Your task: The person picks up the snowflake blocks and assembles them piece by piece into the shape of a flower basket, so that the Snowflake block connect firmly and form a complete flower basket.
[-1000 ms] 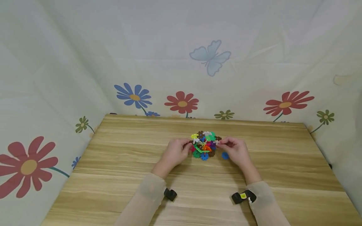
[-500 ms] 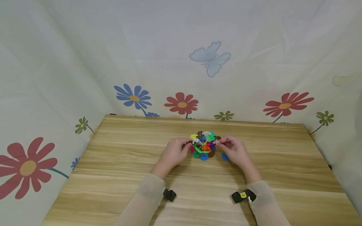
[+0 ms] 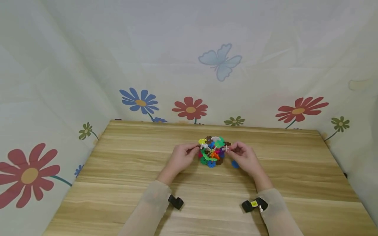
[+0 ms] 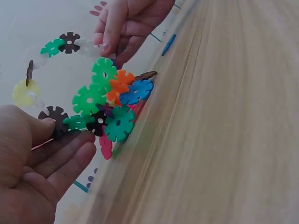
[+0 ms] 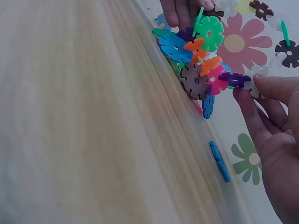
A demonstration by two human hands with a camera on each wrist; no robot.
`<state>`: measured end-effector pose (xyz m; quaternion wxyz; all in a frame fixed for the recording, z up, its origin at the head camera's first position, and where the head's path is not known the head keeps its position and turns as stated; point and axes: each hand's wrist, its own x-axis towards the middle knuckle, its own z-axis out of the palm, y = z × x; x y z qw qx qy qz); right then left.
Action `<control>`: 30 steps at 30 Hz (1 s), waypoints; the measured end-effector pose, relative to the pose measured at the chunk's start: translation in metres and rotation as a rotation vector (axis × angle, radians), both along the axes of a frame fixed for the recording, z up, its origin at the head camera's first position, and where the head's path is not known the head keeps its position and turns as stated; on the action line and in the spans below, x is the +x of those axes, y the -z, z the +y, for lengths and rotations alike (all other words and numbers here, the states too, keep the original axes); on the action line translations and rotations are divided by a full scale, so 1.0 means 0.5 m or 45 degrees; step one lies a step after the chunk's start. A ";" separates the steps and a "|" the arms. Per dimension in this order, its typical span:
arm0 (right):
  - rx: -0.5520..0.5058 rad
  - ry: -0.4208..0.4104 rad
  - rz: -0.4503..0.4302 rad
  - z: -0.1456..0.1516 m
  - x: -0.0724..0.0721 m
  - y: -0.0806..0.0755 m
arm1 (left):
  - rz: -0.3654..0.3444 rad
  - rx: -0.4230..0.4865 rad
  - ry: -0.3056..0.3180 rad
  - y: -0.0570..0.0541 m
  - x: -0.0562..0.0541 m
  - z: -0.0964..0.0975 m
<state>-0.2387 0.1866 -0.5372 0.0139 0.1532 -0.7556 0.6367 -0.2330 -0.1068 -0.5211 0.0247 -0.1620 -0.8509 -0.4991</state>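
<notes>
A multicoloured construction of interlocking snowflake discs [image 3: 211, 157] stands between my two hands, low over the table. It has a cluster of green, orange, blue and pink discs in front and a ring of linked discs behind. My left hand [image 3: 180, 159] pinches a dark brown snowflake disc [image 4: 57, 120] at the ring's left side between thumb and fingers. On the opposite side, my right hand [image 3: 247, 159] pinches a white snowflake disc [image 5: 254, 88], which is joined to a purple disc [image 5: 235, 80]. Part of that white disc is hidden by the thumb.
A single loose blue disc [image 3: 235, 164] lies on the wood-grain table [image 3: 124, 183], just below the right hand's fingers. Behind the table hangs a pale cloth backdrop [image 3: 165, 49] printed with flowers and a butterfly. Each wrist wears a black camera [image 3: 176, 202].
The left hand has drifted slightly to the left, and the front of the disc construction has shifted a little left with it. Both hands keep their pinch; the right hand is nearly still.
</notes>
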 end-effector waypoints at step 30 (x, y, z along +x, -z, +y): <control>-0.031 -0.080 0.103 0.002 0.001 0.005 | 0.078 -0.034 0.032 0.008 0.002 0.002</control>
